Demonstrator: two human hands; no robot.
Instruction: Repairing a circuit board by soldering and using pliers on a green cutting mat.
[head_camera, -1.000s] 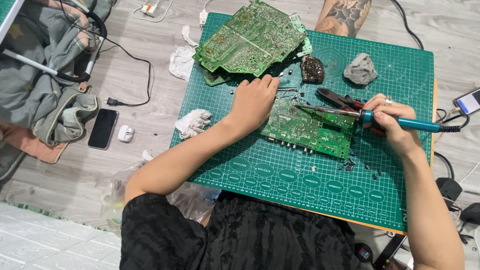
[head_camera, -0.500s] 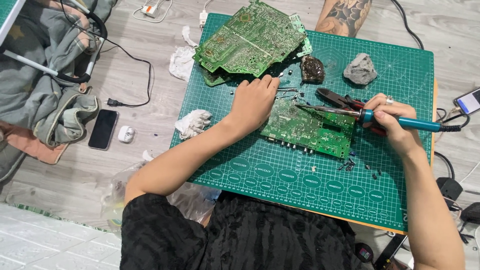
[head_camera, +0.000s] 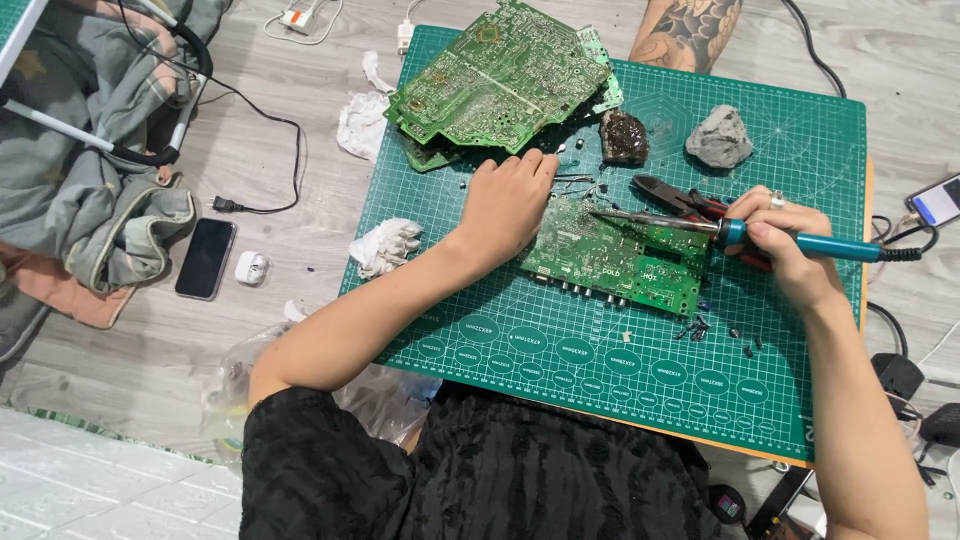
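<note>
A small green circuit board (head_camera: 622, 256) lies on a green cutting mat (head_camera: 640, 360). My left hand (head_camera: 512, 200) rests on the board's left end, fingers curled over its top edge. My right hand (head_camera: 785, 245) grips a blue-handled soldering iron (head_camera: 810, 243), whose metal tip (head_camera: 600, 213) touches the board's upper side. A ring sits on one right finger.
A stack of larger green circuit boards (head_camera: 500, 80) lies at the mat's top left. A dark sponge (head_camera: 625, 137), a grey lump (head_camera: 720, 138) and red-handled cutters (head_camera: 675, 198) lie beyond the board. A phone (head_camera: 205, 258), earbud case (head_camera: 250, 268), tissues (head_camera: 385, 245) and cables are on the floor at left.
Hardly any motion: both hands stay in place, and the iron's tip stays on the board.
</note>
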